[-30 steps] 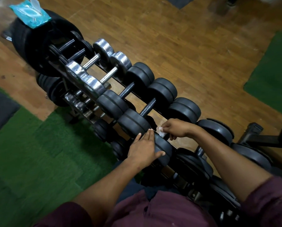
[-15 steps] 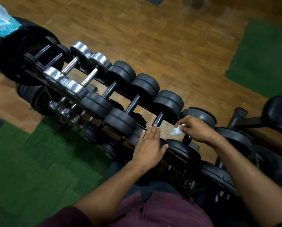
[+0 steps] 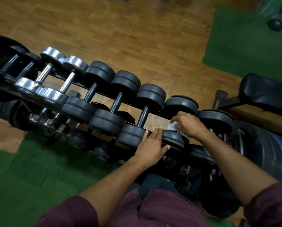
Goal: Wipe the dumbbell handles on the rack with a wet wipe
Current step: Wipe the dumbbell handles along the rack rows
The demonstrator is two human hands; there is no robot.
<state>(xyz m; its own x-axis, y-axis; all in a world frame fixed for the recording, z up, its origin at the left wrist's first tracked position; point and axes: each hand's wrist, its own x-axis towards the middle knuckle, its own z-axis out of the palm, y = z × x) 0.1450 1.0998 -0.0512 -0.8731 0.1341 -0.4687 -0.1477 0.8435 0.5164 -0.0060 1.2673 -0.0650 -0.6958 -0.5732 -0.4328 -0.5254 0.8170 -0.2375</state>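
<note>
Your right hand [image 3: 188, 124] has moved one dumbbell along the rack [image 3: 155, 121] since a second ago: then it was wiping the handle of the last thick-headed black dumbbell [image 3: 142, 117], and now it sits over the next one to the right, the flat-plate dumbbell [image 3: 178, 122]. The fingers curl round a crumpled wipe [image 3: 172, 126], pinching it down between the two plates where the handle runs; the handle itself is hidden under your hand. Your left hand [image 3: 151, 145] has followed along too. It lies flat, fingers straight and together, resting across the near plates of those two dumbbells, with the thumb splayed to the right.

That shift suggests the handles to the left are done, and you are working rightward. At least one more plate dumbbell [image 3: 216, 119] sits just beyond your right hand, with dark weights past it that are too dim to make out.

Every dumbbell lies across the rack, its long axis running from the near rail up and to the right toward the far rail, one head on each. So the handle under your wipe points away from you, slightly rightward. Judging by that, stroke along that line, near plate to far plate, and twist round the bar to reach its underside.
</note>
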